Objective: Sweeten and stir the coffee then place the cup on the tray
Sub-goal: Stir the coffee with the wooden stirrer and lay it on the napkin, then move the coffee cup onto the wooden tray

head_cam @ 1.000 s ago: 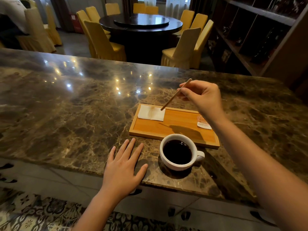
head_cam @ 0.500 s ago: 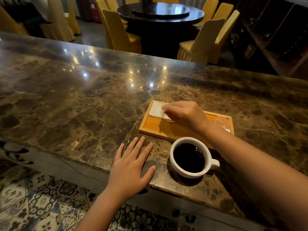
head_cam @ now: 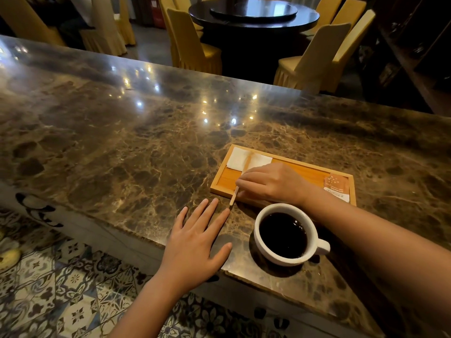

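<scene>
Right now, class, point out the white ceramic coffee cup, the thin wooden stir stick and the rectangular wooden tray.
white ceramic coffee cup [head_cam: 259, 242]: head view, left rim.
thin wooden stir stick [head_cam: 233, 198]: head view, lower end.
rectangular wooden tray [head_cam: 220, 182]: head view, left floor.

Two bare forearms enter from the lower edge. The left hand [head_cam: 195, 245] has five fingers in view, nails short and unpainted; no ring, watch or band at the wrist. The right hand [head_cam: 273, 182] shows its knuckles and back, equally unadorned. Neither arm carries a sleeve within the view: both are uncovered from wrist to frame edge. No gloves, no markings visible.
</scene>
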{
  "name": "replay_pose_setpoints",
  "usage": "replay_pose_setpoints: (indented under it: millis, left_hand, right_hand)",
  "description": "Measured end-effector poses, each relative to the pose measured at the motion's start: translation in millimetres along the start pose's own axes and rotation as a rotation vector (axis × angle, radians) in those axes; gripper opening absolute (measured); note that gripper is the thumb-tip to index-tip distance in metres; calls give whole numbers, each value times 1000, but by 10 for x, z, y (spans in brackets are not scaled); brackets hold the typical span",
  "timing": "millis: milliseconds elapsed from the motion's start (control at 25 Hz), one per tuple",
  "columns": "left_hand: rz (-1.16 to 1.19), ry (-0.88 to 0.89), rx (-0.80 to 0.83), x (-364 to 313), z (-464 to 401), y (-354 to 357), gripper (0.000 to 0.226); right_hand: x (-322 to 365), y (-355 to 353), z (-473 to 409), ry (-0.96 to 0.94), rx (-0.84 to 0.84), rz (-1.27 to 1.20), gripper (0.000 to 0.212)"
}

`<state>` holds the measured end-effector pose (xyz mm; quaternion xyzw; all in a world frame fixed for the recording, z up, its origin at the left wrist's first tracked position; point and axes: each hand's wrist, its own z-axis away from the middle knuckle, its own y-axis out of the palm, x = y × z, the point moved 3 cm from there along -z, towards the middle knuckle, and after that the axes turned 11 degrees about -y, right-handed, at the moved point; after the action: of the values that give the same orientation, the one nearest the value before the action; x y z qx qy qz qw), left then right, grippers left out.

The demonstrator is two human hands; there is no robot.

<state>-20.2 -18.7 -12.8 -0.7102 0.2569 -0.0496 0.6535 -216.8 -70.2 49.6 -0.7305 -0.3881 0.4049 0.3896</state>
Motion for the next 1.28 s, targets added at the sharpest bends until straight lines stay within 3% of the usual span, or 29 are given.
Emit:
replay_pose_setpoints:
  millis: [120,240,440,600,760,1040,1280]
  left_hand:
    - [1,-5,2,9,7,9,62]
    - [1,-1,7,8,-1,13,62]
    - [12,11,6,18,-12,23,62]
    - [9,25,-10,18,-11,27,62]
    - [13,39,-24,26,-17,30,62]
    - [5,49,-20,22,-21,38,63]
    - [3,43,-10,23,-14,31,63]
  right_hand:
    - [-26,-58,59,21,51,23,24]
    - [-33,-263,224,160,93,73,22]
    - [316,-749,629,608,49,83,21]
    - [804,-915,917,1006,-70,-156,26]
    - [1178,-751,982,1240,-170,-372,21]
    - [1350,-490,936,1384,-471,-649,19]
    - [1372,-431,953,1342,-615,-829,17]
